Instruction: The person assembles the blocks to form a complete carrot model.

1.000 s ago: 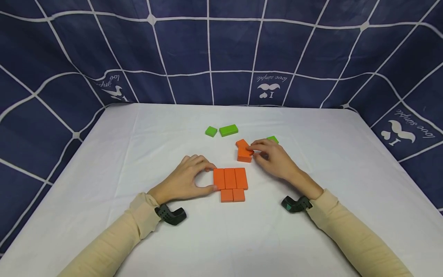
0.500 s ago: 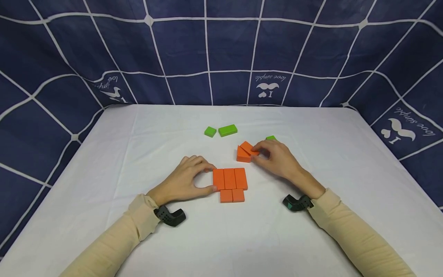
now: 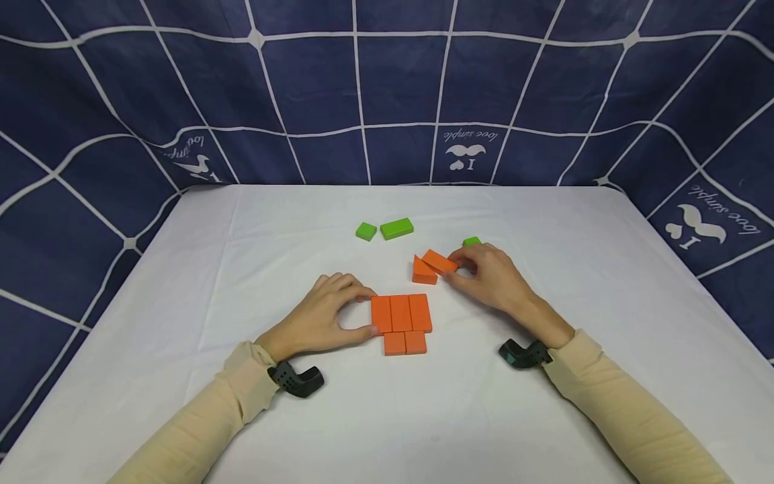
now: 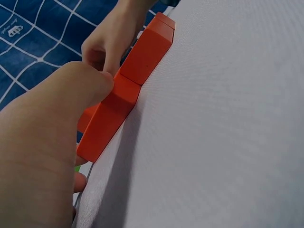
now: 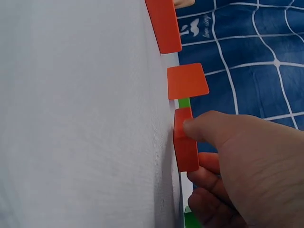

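Note:
My left hand [image 3: 329,312] pinches the ends of the leftmost orange block [image 3: 381,314], thumb at its near corner and forefinger at its far one. That block lies flush beside two more upright orange rectangles [image 3: 410,313], and two small orange squares [image 3: 404,343] adjoin their near side. Farther back, my right hand [image 3: 492,275] grips another oblong orange block [image 3: 440,261] between thumb and fingers. Its left end meets an orange wedge-shaped block [image 3: 424,271] in the head view. In the right wrist view, the thumb lies against the held block [image 5: 186,152] with fingers behind it.
A green square block [image 3: 365,232] and a green oblong block [image 3: 396,228] lie at the back of the white-covered table [image 3: 272,228]. Another green block [image 3: 471,241] shows partly behind my right hand. A blue gridded cloth [image 3: 399,81] hangs behind and along both sides.
My right hand has drawn its orange block slightly right and turned it, uncovering more of the wedge-shaped block. My left hand stays at the orange group.

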`<state>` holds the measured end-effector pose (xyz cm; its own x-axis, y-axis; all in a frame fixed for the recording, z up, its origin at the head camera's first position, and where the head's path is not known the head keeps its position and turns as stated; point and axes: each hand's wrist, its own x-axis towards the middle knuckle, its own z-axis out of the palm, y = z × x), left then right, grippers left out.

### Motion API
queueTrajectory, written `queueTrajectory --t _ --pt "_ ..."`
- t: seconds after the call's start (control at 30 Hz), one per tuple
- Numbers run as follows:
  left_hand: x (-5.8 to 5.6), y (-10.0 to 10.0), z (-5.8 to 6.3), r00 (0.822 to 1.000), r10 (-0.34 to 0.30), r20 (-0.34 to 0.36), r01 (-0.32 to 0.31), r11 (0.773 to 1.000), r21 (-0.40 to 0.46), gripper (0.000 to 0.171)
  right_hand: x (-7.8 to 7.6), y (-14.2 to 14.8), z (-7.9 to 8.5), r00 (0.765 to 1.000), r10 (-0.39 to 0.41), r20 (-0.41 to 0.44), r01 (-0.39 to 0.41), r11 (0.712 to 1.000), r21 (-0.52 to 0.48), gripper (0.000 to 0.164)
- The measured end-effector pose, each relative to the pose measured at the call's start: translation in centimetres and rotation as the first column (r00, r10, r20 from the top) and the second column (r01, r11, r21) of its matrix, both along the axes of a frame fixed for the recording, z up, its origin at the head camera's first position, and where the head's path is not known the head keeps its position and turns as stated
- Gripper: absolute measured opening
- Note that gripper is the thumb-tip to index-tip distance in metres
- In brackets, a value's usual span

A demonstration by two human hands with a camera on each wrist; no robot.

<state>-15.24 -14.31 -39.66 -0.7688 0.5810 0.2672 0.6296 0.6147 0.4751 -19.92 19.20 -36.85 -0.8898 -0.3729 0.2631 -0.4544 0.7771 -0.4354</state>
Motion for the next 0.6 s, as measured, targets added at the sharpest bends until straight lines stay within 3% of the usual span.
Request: queueTrajectory --t 0.6 --pt "0.0 0.0 0.1 1.0 -0.001 0.004 0.001 1.0 0.003 0.05 0.8 0.9 1.1 0.998 0.031 -0.057 -0.037 0.992 -0.119 0.025"
